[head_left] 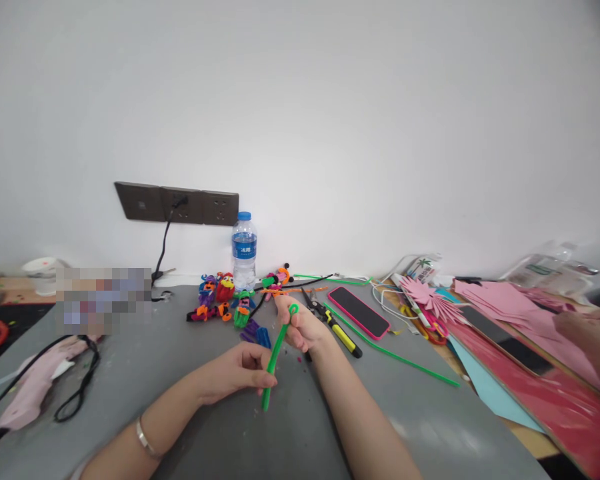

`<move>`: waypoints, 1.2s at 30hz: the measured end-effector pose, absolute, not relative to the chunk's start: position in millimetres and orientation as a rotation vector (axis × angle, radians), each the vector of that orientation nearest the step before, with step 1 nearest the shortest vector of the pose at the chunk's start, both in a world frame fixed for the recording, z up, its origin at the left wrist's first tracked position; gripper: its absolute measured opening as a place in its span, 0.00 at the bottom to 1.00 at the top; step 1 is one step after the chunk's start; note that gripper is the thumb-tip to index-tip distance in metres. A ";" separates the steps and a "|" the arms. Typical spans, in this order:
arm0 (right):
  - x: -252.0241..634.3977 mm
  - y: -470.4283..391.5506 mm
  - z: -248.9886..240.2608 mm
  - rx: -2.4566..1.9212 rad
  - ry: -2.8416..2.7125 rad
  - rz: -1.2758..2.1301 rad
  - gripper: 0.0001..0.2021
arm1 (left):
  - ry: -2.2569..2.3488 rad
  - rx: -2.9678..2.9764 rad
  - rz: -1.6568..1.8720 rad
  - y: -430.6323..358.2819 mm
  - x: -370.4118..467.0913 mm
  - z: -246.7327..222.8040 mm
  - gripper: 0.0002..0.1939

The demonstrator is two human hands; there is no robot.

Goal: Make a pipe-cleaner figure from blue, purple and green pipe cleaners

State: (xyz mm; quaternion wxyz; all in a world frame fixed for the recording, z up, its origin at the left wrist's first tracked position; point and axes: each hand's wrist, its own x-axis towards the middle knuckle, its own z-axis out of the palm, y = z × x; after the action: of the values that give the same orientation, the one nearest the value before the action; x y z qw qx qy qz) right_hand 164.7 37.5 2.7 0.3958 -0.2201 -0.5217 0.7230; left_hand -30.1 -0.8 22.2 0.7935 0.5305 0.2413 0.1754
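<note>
A green pipe cleaner (278, 350) slants upright in front of me, its top end bent into a small loop. My left hand (245, 369) is closed in a pinch around its lower part, thumb and fingers pressed together. Near the loop, my right hand (303, 328) grips the upper part with its fingers curled; some fingertips are hidden. Just beyond my right hand lie yellow-and-black pliers (344, 335). A longer green pipe cleaner (400, 353) stretches over the grey mat to the right. Purple and blue pipe cleaner pieces (256, 333) rest behind my left hand.
Several colourful pipe cleaner figures (225, 288) stand near a water bottle (245, 250) by the wall. A pink-cased phone (359, 313) lies right of the pliers. At left is a pink corded tool (43, 383). Another person's hand (587, 343) is at far right, over pink paper (505, 303).
</note>
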 end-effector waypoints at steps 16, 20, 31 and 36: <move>157.7 37.4 3.3 -0.336 -1.272 1.766 0.27 | 0.478 1.162 0.391 -4.1 -27.6 24.6 0.18; 157.8 37.0 12.0 -0.288 -1.265 1.770 0.24 | 0.500 1.124 0.377 -6.2 -26.2 29.1 0.15; 182.7 44.6 37.8 -1.487 -1.419 0.786 0.15 | 0.880 0.936 0.869 24.0 -32.9 12.6 0.19; 218.0 37.5 38.8 -2.324 -1.484 0.396 0.12 | 0.917 0.943 1.028 30.0 -34.0 6.2 0.22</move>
State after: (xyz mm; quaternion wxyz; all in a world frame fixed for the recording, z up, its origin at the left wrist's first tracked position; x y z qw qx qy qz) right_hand 218.0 37.5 38.8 0.1772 -0.8211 -0.5243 0.1398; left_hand -34.0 30.0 6.2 0.6714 0.4188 0.4070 0.4562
